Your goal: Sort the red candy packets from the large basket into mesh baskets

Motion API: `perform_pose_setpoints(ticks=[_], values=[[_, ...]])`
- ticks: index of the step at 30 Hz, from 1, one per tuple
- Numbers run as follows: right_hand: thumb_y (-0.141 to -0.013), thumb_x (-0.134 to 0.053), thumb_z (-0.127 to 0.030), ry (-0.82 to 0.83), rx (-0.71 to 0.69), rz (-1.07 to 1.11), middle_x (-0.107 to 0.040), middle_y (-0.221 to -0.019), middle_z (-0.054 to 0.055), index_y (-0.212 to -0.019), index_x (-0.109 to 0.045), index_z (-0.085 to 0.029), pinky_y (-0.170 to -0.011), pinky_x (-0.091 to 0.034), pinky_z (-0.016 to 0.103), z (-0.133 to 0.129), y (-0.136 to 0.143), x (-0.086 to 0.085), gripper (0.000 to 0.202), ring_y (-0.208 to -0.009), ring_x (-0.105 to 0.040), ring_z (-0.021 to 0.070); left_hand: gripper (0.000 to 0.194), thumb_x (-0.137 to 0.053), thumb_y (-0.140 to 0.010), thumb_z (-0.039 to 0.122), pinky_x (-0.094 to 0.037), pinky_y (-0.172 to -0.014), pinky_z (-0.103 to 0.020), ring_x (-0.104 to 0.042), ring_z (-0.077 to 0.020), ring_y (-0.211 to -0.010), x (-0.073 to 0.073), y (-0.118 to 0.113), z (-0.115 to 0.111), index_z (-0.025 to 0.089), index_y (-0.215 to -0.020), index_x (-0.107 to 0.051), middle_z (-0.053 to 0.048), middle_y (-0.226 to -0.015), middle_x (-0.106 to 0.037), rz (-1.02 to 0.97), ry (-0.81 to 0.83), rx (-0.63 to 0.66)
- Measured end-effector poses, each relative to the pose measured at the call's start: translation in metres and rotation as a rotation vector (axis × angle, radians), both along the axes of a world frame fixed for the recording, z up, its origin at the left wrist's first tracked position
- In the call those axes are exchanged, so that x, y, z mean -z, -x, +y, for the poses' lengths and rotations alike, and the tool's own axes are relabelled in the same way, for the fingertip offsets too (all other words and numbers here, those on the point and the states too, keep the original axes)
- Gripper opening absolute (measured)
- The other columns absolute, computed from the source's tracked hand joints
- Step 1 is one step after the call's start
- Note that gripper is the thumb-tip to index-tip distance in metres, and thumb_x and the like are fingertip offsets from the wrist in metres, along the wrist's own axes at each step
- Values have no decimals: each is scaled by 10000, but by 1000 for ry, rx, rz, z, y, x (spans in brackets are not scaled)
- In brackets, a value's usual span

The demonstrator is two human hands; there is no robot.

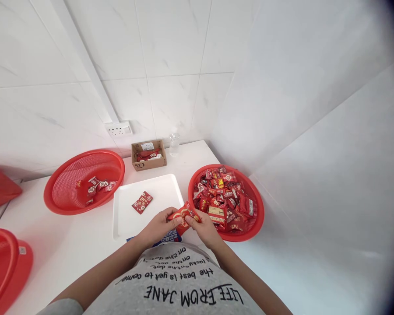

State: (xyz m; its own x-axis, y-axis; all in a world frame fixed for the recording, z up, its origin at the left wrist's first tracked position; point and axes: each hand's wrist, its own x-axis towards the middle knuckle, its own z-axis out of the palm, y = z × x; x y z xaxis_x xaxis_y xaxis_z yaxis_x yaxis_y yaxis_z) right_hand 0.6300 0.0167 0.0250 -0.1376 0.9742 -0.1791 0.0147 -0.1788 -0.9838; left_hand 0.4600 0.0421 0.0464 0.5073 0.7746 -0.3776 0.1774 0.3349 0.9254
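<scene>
Close to my body, above the table's front edge, both hands grip a red packet with gold print [183, 215]. My left hand [163, 224] pinches its left side, thumb on top. On the other side, my right hand [202, 225] is closed with its thumb pressed on the packet's face. A white tray [121, 201] lies just beyond, with a flat red packet with white and gold patterns [142, 202] on it. Beside my right hand stands a red basket [259, 218] heaped with small red wrapped packets [223, 194]. Beneath my left hand, a blue calculator [171, 237] is partly hidden.
At the left stands a red mesh basket [61, 188] with several wrapped packets. A small cardboard box [154, 163] and a clear glass [174, 144] are near the tiled wall. Another red basket [22, 271] sits at the lower left edge, and a wall borders the right side.
</scene>
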Motion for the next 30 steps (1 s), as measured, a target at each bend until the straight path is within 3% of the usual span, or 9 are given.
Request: perform_pose_setpoints(ticks=[7, 12, 16, 19, 22, 25, 30], values=[[-761, -564, -477, 38, -128, -30, -515, -703, -22, -903, -593, -159, -564, -372, 221, -1, -5, -2, 350, -607, -435, 101, 326, -531, -769, 494, -348, -595, -236, -454, -132, -638, 2, 1, 1, 169, -762, -544, 26, -667, -517, 89, -128, 26], [-752, -567, -461, 15, -58, -32, -497, -649, -29, -731, -549, -165, -562, -373, 227, 0, -3, 0, 298, -593, -431, 104, 301, -562, -746, 469, -331, -580, -236, -433, -128, -624, 1, -2, -2, 169, -737, -534, 32, -648, -499, 197, -165, 99], [-738, -570, -469, -28, 36, -57, -495, -612, -29, -689, -535, -169, -563, -384, 238, -1, 1, 2, 306, -577, -430, 110, 335, -535, -759, 492, -351, -590, -242, -475, -138, -646, 4, -3, -5, 168, -843, -544, 7, -711, -549, 106, -87, 77], [-738, -571, -492, -6, 63, -19, -518, -630, -20, -719, -557, -164, -580, -399, 245, -2, 5, 4, 329, -598, -455, 117, 341, -508, -765, 510, -323, -546, -235, -437, -121, -580, 7, -2, -5, 172, -723, -502, 32, -618, -495, 143, -92, 14], [-744, -562, -516, 73, -8, 82, -556, -697, -3, -831, -582, -157, -583, -414, 246, -4, 8, 7, 370, -632, -488, 124, 349, -512, -755, 506, -302, -517, -228, -402, -108, -542, 9, 0, -5, 184, -646, -435, 58, -566, -442, 222, -127, -64], [-741, -577, -503, 118, -86, 114, -577, -744, 5, -900, -581, -155, -560, -412, 239, -6, 11, 11, 383, -635, -500, 121, 333, -503, -765, 495, -328, -534, -230, -429, -111, -562, 13, 4, -9, 179, -672, -457, 56, -585, -469, 227, -133, -76], [-730, -605, -452, 61, -25, 18, -602, -758, 13, -833, -590, -145, -656, -436, 277, -11, 24, 23, 324, -687, -534, 136, 344, -477, -794, 491, -414, -630, -264, -528, -140, -680, 26, 20, -18, 162, -866, -548, 2, -742, -578, 170, -120, -30]])
